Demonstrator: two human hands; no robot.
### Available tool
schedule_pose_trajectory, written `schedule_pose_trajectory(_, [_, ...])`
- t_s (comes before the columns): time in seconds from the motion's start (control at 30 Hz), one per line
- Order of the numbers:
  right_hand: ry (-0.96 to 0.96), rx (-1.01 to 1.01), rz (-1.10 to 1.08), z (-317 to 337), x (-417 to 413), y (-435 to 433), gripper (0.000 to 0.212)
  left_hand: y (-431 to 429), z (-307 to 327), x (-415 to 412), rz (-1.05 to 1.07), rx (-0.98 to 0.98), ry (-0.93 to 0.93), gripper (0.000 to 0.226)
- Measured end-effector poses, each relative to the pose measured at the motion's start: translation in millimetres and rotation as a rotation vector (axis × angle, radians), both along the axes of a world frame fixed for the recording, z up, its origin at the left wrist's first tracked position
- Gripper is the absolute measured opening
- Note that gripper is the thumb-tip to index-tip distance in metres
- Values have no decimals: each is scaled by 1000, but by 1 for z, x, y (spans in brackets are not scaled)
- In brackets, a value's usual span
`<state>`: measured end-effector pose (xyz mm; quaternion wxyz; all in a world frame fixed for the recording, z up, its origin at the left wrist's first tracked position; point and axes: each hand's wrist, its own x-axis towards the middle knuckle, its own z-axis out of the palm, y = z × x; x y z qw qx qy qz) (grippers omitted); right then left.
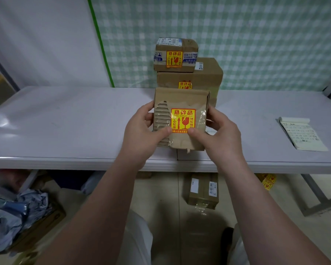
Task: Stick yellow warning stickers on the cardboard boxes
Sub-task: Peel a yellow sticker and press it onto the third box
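Observation:
Both my hands hold a small torn cardboard box [182, 100] above the table's front part. A yellow warning sticker [182, 120] with red print sits on its facing side. My left hand [141, 129] grips the box's left edge, thumb pressing near the sticker's lower left corner. My right hand [214, 134] grips the right edge, thumb on the sticker's lower right corner. Behind it, a large box [206, 75] with a yellow sticker [185, 85] carries a smaller taped box [187, 46] with its own sticker [174, 59].
A white table [65, 119] spans the view; a notepad [302, 134] lies at its right. On the floor under the table stand another cardboard box [203, 190] and a roll of yellow stickers [268, 181]. Crumpled blue plastic [17, 213] fills a box at lower left.

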<state>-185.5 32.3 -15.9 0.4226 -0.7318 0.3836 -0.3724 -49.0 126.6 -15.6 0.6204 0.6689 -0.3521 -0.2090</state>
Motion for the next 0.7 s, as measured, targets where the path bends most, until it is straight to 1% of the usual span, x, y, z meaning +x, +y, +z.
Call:
schedule_pose_trajectory(0.07, [-14,-1,-24,1,2,0,58,-2,1,-3,37,17,-51,63])
schedule_pose_trajectory(0.17, [-25,-5,-137,4,11,2,54,-9,7,-11,170,42,-154,52])
schedule_pose_trajectory(0.27, [5,-37,-170,3,15,1,51,-13,10,-12,221,49,-183,44])
schedule_pose_trajectory(0.37, [2,-24,-95,1,9,-2,53,-10,6,-9,172,59,-178,50])
schedule_pose_trajectory(0.47, [55,4,25,-5,0,-7,68,-6,-2,-6,89,105,-248,63])
schedule_pose_trajectory(0.53, [56,42,89,-7,-6,-9,75,-6,-7,-4,45,128,-306,69])
schedule_pose_trajectory(0.57, [44,58,113,-7,-8,-10,74,-5,-7,-5,21,125,-316,69])
schedule_pose_trajectory(0.67, [-54,130,173,2,-10,-7,52,-4,-3,-8,-40,79,-334,71])
schedule_pose_trajectory(0.7, [-104,168,174,5,-10,-7,49,-5,0,-9,-50,62,-350,72])
